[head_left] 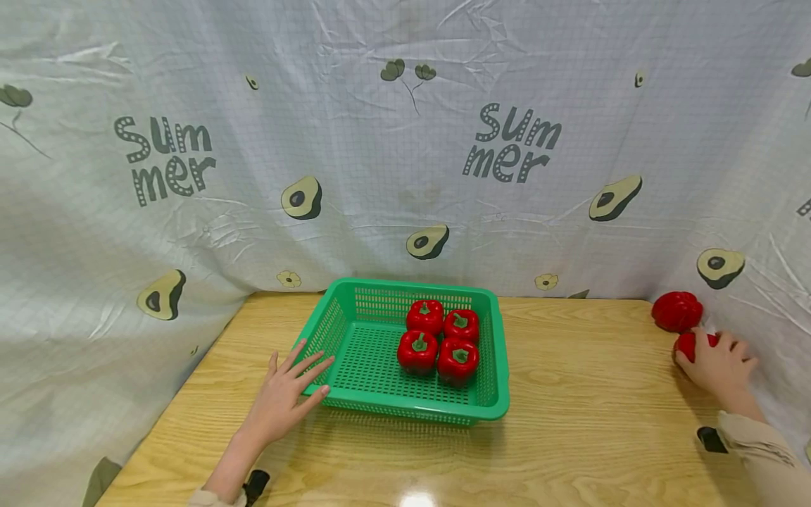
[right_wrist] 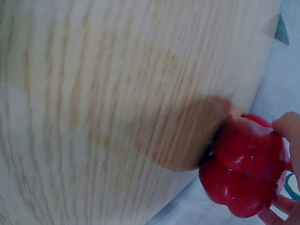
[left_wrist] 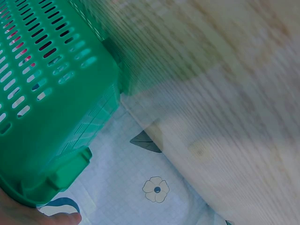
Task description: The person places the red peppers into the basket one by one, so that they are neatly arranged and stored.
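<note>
Several red bell peppers (head_left: 419, 352) with green stems stand in the right half of a green plastic basket (head_left: 415, 403) in the head view. My left hand (head_left: 281, 398) rests at the basket's left front corner, fingers spread over the rim. The left wrist view shows the basket's slotted side (left_wrist: 56, 108) close up. At the table's far right, my right hand (head_left: 722, 362) grips a red bell pepper (right_wrist: 243, 168), thumb on one side and fingers on the other. Another red bell pepper (head_left: 676, 311) lies just behind it, near the back right corner.
The basket stands on a light wooden table (head_left: 583, 394). A white cloth (head_left: 380, 141) printed with avocados and lettering hangs along the back and both sides, close to the table's edges. Bare wood lies between the basket and my right hand.
</note>
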Available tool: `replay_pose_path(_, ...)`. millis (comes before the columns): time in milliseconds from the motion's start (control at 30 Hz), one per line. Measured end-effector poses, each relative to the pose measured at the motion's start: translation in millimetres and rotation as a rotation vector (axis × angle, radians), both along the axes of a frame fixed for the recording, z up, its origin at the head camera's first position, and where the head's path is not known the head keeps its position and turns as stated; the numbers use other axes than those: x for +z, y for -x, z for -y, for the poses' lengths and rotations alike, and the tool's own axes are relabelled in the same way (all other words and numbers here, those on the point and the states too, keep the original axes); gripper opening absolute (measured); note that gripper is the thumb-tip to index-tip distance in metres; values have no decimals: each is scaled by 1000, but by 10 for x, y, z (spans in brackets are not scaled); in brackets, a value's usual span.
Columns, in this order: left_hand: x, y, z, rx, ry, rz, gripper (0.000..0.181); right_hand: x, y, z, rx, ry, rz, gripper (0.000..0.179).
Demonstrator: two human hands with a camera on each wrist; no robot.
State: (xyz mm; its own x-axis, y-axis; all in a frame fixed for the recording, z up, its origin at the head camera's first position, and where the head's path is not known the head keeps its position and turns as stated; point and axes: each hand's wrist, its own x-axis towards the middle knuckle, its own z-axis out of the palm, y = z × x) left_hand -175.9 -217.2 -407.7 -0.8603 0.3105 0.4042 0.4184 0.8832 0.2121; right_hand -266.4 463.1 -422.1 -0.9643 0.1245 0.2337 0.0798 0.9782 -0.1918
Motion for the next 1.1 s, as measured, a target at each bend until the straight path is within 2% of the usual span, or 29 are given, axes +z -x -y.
replay_pose_path(433, 12, 6, -12, -1, 7, 1, 48, -95, -12, -57, -33, 5, -71, 63)
replay_pose_path(900, -7, 3, -6, -4, 4, -5, 48, -105, -37, -45, -41, -3, -19, 72)
replay_pose_path(1100, -10, 4, -7, -3, 7, -12, 48, -138, -44, -46, -39, -15, -49, 76)
